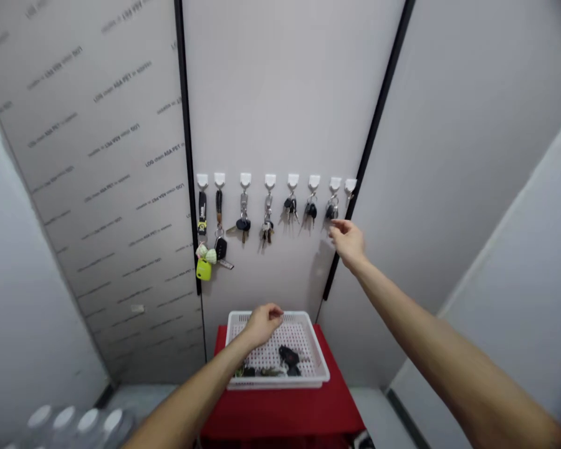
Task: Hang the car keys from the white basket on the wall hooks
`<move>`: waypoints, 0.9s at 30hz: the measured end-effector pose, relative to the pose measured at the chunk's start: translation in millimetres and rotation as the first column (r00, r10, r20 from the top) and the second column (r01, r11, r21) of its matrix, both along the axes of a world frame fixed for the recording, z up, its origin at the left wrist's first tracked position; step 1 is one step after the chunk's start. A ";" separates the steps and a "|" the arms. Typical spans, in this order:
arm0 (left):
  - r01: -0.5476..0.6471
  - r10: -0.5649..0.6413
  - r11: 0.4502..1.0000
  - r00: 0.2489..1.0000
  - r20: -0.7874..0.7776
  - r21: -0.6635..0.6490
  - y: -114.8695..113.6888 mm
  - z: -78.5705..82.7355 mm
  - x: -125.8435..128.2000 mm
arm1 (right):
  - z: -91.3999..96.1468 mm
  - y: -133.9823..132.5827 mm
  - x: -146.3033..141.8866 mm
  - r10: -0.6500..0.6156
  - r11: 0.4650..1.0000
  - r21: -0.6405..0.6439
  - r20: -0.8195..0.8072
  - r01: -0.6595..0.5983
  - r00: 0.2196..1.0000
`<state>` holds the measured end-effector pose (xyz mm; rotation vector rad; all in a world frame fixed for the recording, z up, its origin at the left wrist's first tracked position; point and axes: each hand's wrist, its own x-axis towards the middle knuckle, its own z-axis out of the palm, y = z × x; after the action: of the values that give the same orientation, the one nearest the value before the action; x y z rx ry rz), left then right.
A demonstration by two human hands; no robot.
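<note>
My right hand (348, 242) reaches up to the wall, fingertips just below a bunch of keys (331, 211) that hangs from a white hook (335, 183). Its thumb and index finger are slightly apart, with nothing visible between them. Over the back of a white plastic basket (324, 373) hovers my left hand (263, 324), fingers curled together and no object showing in them. Dark key fobs (288, 357) lie inside the basket, and more keys (268, 371) are along its front, partly hidden by my left forearm.
Several key sets hang in a row on hooks, among them a black strap (202, 212) with a yellow-green tag (204, 269) and a braided strap (219, 207). The basket stands on a red table (280, 411). Clear bottles with white caps (88, 420) are at lower left.
</note>
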<state>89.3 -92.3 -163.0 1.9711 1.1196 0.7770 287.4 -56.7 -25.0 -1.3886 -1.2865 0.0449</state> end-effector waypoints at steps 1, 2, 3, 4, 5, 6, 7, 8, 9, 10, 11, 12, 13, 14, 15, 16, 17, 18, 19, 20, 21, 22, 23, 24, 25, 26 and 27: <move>-0.001 0.000 1.000 1.000 -0.028 -0.005 -2.4 -11.1 -2.2 | -19.0 -8.2 -7.6 0.050 0.995 -0.090 0.058 -0.045 0.997; 0.001 -0.001 1.000 0.998 -0.062 -0.007 -5.1 -21.6 -4.4 | -39.0 -17.7 -15.9 0.123 0.975 -0.201 0.117 -0.098 0.985; 0.002 -0.002 1.000 0.995 -0.101 -0.008 -8.0 -31.0 -6.6 | -59.3 -28.2 -24.0 0.230 0.931 -0.325 0.180 -0.163 0.956; 0.006 -0.007 1.000 0.990 -0.143 -0.007 -11.0 -39.2 -8.9 | -79.0 -38.9 -31.4 0.350 0.867 -0.447 0.238 -0.218 0.906; 0.014 -0.015 1.000 0.983 -0.183 -0.006 -13.7 -45.9 -11.0 | -97.3 -49.4 -37.5 0.457 0.797 -0.552 0.285 -0.245 0.843; 0.022 -0.023 1.000 0.975 -0.222 -0.007 -16.1 -51.3 -12.9 | -113.6 -59.0 -42.0 0.537 0.736 -0.632 0.327 -0.242 0.778; 0.032 -0.034 0.999 0.966 -0.256 -0.010 -18.1 -55.3 -14.5 | -127.5 -67.2 -44.9 0.593 0.689 -0.691 0.366 -0.217 0.717; 0.044 -0.046 0.999 0.958 -0.282 -0.014 -19.7 -58.3 -15.8 | -138.9 -73.8 -46.3 0.629 0.659 -0.730 0.402 -0.182 0.666; 0.055 -0.057 0.998 0.952 -0.302 -0.016 -20.8 -60.5 -16.7 | -147.8 -78.6 -46.7 0.651 0.644 -0.750 0.434 -0.150 0.623; 0.064 -0.065 0.998 0.946 -0.317 -0.014 -21.6 -62.1 -17.2 | -154.5 -81.9 -46.4 0.663 0.642 -0.756 0.462 -0.129 0.589; 0.072 -0.070 0.997 0.942 -0.327 -0.008 -22.1 -63.2 -17.3 | -159.4 -83.9 -46.0 0.672 0.645 -0.755 0.484 -0.121 0.561; 0.081 -0.077 0.997 0.940 -0.331 0.000 -22.3 -64.0 -17.1 | -163.1 -84.9 -45.7 0.683 0.646 -0.753 0.494 -0.128 0.538; 0.090 -0.082 0.996 0.939 -0.333 0.008 -22.5 -64.7 -16.7 | -166.1 -85.2 -45.8 0.695 0.645 -0.751 0.498 -0.143 0.520; 0.097 -0.086 0.995 0.938 -0.336 0.014 -22.5 -65.2 -16.3 | -168.9 -85.2 -46.3 0.703 0.643 -0.750 0.498 -0.154 0.508; 0.100 -0.088 0.995 0.937 -0.339 0.018 -22.5 -65.7 -15.9 | -171.9 -85.0 -47.3 0.705 0.643 -0.749 0.498 -0.159 0.505; 0.099 -0.087 0.995 0.936 -0.342 0.018 -22.6 -66.1 -15.5 | -175.2 -84.8 -48.6 0.699 0.647 -0.746 0.499 -0.158 0.513; 0.095 -0.085 0.995 0.935 -0.344 0.013 -22.6 -66.5 -15.2 | -178.7 -84.6 -50.1 0.685 0.656 -0.739 0.500 -0.152 0.530; 0.092 -0.085 0.996 0.935 -0.346 0.004 -22.5 -66.8 -15.1 | -182.3 -84.4 -51.7 0.666 0.667 -0.731 0.499 -0.143 0.554; 0.091 -0.088 0.996 0.935 -0.345 -0.007 -22.5 -67.2 -15.0 | -185.6 -84.2 -53.3 0.646 0.678 -0.722 0.496 -0.138 0.580; 0.094 -0.095 0.995 0.935 -0.342 -0.018 -22.5 -67.4 -15.0 | -188.4 -84.1 -54.9 0.631 0.686 -0.714 0.489 -0.139 0.602; 0.099 -0.103 0.995 0.935 -0.340 -0.030 -22.4 -67.6 -15.0 | -190.5 -83.9 -56.6 0.622 0.692 -0.708 0.483 -0.144 0.616; 0.103 -0.110 0.994 0.934 -0.339 -0.039 -22.4 -67.6 -15.0 | -191.6 -83.6 -58.3 0.616 0.696 -0.703 0.481 -0.145 0.624; 0.108 -0.118 0.993 0.934 -0.337 -0.047 -22.4 -67.5 -15.0 | -191.8 -83.3 -60.1 0.612 0.698 -0.702 0.484 -0.140 0.626; 0.114 -0.125 0.992 0.935 -0.332 -0.054 -22.4 -67.1 -15.1 | -191.2 -82.9 -62.0 0.607 0.699 -0.704 0.491 -0.126 0.625; 0.122 -0.134 0.991 0.936 -0.325 -0.058 -22.5 -66.5 -15.2 | -190.0 -82.6 -64.1 0.604 0.697 -0.709 0.501 -0.106 0.620; 0.132 -0.144 0.990 0.938 -0.315 -0.057 -22.7 -65.6 -15.4 | -188.4 -82.3 -66.2 0.601 0.694 -0.716 0.513 -0.081 0.613; 0.146 -0.154 0.988 0.941 -0.302 -0.049 -22.9 -64.6 -15.7 | -186.9 -82.0 -68.3 0.598 0.690 -0.722 0.523 -0.057 0.607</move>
<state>73.5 -115.3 -227.6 2.1758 1.1285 0.3825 219.1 -138.7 -211.9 -1.7907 -2.4229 0.2520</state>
